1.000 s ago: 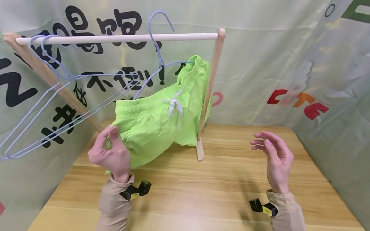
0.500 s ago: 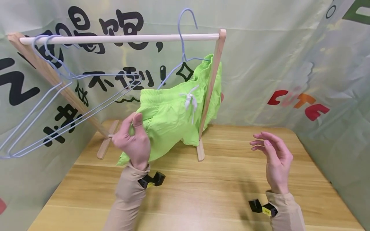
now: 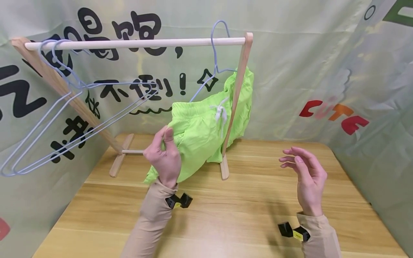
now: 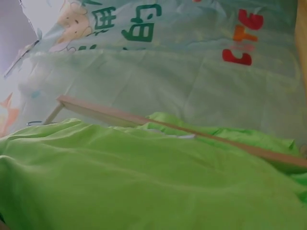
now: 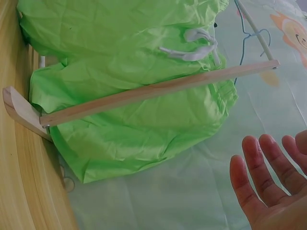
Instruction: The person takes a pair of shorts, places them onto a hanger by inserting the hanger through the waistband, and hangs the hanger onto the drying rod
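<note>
Bright green shorts (image 3: pixel 196 125) with a white drawstring (image 3: pixel 221 113) hang on a blue wire hanger (image 3: pixel 215 59). The hanger's hook rises above the rack's white rail (image 3: pixel 145 43) near its right end; its shank crosses in front, and its tip ends at the rail's upper edge. My left hand (image 3: pixel 164 156) pinches the left side of the shorts between thumb and fingers. Green cloth (image 4: pixel 134 177) fills the lower left wrist view. My right hand (image 3: pixel 309 179) is held over the table at the right, fingers loosely bent, holding nothing and apart from the shorts.
Blue wire hangers (image 3: pixel 75 85) hang at the rail's left end. The rack's right wooden post (image 3: pixel 238 89) stands in front of part of the shorts; its foot (image 3: pixel 224 168) rests on the wooden table (image 3: pixel 232 218). A printed cloth backdrop (image 3: pixel 280 71) surrounds the table.
My left hand has moved right with the shorts and hanger, which now reach farther past the right post. The hook rose slightly, then came down to the rail. My right hand has stayed still.
</note>
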Available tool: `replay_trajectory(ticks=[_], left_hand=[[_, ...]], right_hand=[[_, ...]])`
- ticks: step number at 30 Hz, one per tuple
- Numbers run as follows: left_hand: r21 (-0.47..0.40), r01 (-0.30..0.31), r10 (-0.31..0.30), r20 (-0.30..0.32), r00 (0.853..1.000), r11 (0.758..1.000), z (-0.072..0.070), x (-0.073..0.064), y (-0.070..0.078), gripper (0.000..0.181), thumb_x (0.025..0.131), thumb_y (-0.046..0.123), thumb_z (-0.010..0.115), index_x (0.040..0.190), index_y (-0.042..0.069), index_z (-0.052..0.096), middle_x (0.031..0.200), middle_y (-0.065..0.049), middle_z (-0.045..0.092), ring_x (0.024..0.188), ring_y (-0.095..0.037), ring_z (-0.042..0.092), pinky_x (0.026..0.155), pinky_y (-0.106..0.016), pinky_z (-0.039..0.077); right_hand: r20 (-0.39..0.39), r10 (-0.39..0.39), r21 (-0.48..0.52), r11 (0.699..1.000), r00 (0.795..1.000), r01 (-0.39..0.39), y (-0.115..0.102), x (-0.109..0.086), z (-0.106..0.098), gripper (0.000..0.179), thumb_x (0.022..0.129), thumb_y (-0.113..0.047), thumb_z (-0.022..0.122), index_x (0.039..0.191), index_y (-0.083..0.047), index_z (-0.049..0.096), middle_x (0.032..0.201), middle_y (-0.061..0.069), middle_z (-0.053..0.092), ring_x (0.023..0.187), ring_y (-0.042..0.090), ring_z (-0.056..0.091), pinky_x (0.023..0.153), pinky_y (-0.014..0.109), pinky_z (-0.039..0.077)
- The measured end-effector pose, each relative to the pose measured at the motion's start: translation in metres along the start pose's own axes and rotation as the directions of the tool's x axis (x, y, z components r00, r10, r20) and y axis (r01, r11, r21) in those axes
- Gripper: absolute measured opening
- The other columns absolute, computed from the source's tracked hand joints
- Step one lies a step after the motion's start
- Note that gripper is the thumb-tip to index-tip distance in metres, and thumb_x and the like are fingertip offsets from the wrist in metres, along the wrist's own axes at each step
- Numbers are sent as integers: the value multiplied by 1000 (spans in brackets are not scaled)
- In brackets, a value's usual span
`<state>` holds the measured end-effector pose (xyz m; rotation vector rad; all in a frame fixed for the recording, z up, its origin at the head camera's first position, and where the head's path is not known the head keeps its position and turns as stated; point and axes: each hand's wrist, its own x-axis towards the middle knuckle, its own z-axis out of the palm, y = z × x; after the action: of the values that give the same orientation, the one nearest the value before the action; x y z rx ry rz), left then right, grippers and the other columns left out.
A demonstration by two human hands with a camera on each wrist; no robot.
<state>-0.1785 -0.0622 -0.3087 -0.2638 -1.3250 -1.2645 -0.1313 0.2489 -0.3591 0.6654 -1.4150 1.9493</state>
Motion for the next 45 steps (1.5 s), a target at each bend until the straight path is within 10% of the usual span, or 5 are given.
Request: replay_trajectory(ticks=[8,23,26,33,45], left_hand=[[-1,25,-25,49,999,1000,3,-11,-4,13,94,-4,62,92,-14,70,50,-20,51,47,1,34,60,-7,47],[16,103,-105,193,976,995,-1,-36,7,17,97,-6,57,105,-10,71,61,-20,63,53,1,43,72,-10,52],[-7,147,-141,244,960,989,-5,-39,11,20,99,-6,52,107,-11,70,52,-12,42,52,1,25,68,-10,48],[-138,261,-191,385,903,956,-16,-34,20,26,96,-6,48,109,-16,69,90,-32,72,86,2,67,77,-15,56],[-188,259,-98,600,794,947,-40,-13,8,25,90,-9,54,109,-18,67,99,-35,71,94,5,70,80,-17,59]], right_hand=[[-1,4,-14,1000,1000,-4,0,0,0,28,100,13,41,122,27,50,109,21,72,90,26,73,76,29,62],[11,7,-37,999,1000,-7,1,1,0,28,100,13,42,122,30,47,109,19,73,89,25,73,76,27,62],[14,13,-39,999,1000,-12,1,0,0,28,100,12,42,122,30,46,110,19,73,89,25,73,77,27,62],[16,29,-37,999,999,-28,2,-1,-1,28,100,12,41,122,28,49,110,19,73,90,25,73,76,27,62],[32,34,-11,999,999,-34,4,-1,-1,27,100,13,40,122,28,49,110,20,72,90,25,73,76,29,62]])
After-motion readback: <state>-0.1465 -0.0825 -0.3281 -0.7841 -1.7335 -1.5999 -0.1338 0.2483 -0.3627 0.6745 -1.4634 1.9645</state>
